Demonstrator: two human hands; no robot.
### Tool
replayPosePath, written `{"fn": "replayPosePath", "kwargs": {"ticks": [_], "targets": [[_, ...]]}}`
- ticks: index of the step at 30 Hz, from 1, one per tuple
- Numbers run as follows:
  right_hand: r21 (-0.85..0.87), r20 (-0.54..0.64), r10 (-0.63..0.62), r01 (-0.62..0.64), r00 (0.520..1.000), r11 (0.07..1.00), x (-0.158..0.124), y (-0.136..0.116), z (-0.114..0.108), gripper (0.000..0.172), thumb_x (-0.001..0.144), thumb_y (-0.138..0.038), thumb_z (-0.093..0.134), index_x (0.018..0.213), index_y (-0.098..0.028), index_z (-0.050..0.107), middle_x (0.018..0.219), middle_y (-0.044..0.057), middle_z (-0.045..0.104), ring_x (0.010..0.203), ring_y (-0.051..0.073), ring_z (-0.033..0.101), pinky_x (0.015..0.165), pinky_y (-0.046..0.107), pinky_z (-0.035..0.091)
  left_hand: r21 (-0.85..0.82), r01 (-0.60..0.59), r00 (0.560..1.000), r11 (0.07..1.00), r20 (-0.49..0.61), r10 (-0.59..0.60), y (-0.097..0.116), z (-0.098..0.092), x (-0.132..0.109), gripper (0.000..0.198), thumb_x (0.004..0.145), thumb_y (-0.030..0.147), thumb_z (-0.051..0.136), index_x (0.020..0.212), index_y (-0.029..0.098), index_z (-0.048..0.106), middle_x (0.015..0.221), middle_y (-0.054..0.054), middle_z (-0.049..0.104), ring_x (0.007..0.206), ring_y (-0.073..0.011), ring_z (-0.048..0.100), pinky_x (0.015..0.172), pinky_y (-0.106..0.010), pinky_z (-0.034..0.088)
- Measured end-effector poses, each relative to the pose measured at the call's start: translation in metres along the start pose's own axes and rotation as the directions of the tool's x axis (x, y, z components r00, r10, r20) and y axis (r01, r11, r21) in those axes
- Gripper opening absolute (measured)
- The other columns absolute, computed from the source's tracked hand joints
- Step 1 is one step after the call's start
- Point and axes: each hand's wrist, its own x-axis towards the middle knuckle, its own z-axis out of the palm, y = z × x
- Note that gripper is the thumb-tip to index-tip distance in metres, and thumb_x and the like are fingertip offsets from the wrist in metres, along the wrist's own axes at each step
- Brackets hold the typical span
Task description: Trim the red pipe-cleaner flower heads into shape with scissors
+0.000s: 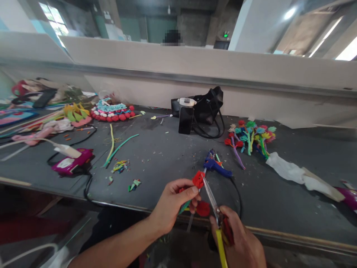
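My left hand (178, 201) is closed, thumb and fingers pinching a red pipe-cleaner flower (198, 179) at the table's front edge. A second red fuzzy piece (203, 209) shows below those fingers, along with bits of green and yellow stem. In my right hand (240, 238) is a pair of scissors (212, 199) with a yellow handle, and a red part shows beside it. The blade tips touch or nearly touch the red flower; which, I cannot tell. Just beyond my hands lies a blue glue gun (217, 166) on the table.
Pipe-cleaner flowers (251, 134) lie at the right. A black bag (209, 108) and a phone (186, 120) stand by the rear partition. Trimmed bits (121, 166), loose stems (122, 147) and a magenta power strip (73, 162) are at left. The glue gun's cord (238, 193) runs near my right hand.
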Motion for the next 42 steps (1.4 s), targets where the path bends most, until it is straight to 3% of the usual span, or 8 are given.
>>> {"fn": "replayPosePath", "kwargs": {"ticks": [5,17,26,36,42], "targets": [[0.011,-0.007,-0.011,0.012,1.000,1.000,-0.003,-0.002,0.005,0.036,0.100,-0.045,0.047,0.113,-0.016,0.063,0.085,0.006,0.078,0.061,0.016,0.075,0.053,0.021,0.055,0.018,0.003,1.000,1.000,-0.019,-0.003,-0.003,0.000,0.001,0.028,0.067,0.035,0.086,0.073,0.012,0.071,0.064,-0.004,0.068,0.055,-0.0104,0.057,0.048,-0.020,0.047],[-0.013,0.000,0.016,-0.016,1.000,1.000,-0.003,-0.004,0.002,0.034,0.098,-0.046,0.050,0.113,-0.019,0.062,0.083,0.005,0.077,0.060,0.016,0.074,0.049,0.021,0.053,0.015,0.046,0.998,0.999,-0.043,-0.045,-0.008,0.001,0.002,0.029,0.066,0.035,0.087,0.074,0.013,0.070,0.063,-0.003,0.068,0.054,-0.0106,0.056,0.047,-0.021,0.047],[0.009,0.000,0.019,-0.019,1.000,1.000,-0.001,-0.005,0.001,0.038,0.098,-0.049,0.049,0.113,-0.017,0.063,0.090,0.009,0.078,0.071,0.018,0.076,0.057,0.022,0.057,0.056,0.040,0.998,0.998,-0.042,-0.038,-0.008,0.000,0.003,0.029,0.068,0.035,0.085,0.076,0.012,0.070,0.064,-0.003,0.067,0.055,-0.0106,0.056,0.047,-0.021,0.047],[0.099,0.123,0.121,-0.134,0.985,0.986,-0.007,-0.005,0.002,0.034,0.099,-0.046,0.049,0.111,-0.019,0.066,0.075,0.002,0.075,0.056,0.015,0.072,0.049,0.019,0.052,0.068,0.060,0.997,0.996,-0.043,-0.057,-0.010,-0.001,0.004,0.029,0.067,0.036,0.086,0.074,0.013,0.069,0.064,-0.003,0.067,0.054,-0.0110,0.055,0.046,-0.021,0.046],[0.119,0.055,0.114,-0.120,0.992,0.986,-0.012,0.001,0.008,0.037,0.101,-0.045,0.047,0.110,-0.016,0.069,0.072,0.003,0.075,0.053,0.014,0.070,0.049,0.017,0.050,0.049,0.041,0.999,0.998,-0.037,-0.040,-0.010,0.000,0.003,0.026,0.068,0.034,0.085,0.074,0.013,0.070,0.063,-0.003,0.066,0.053,-0.0104,0.055,0.046,-0.021,0.045]]}}
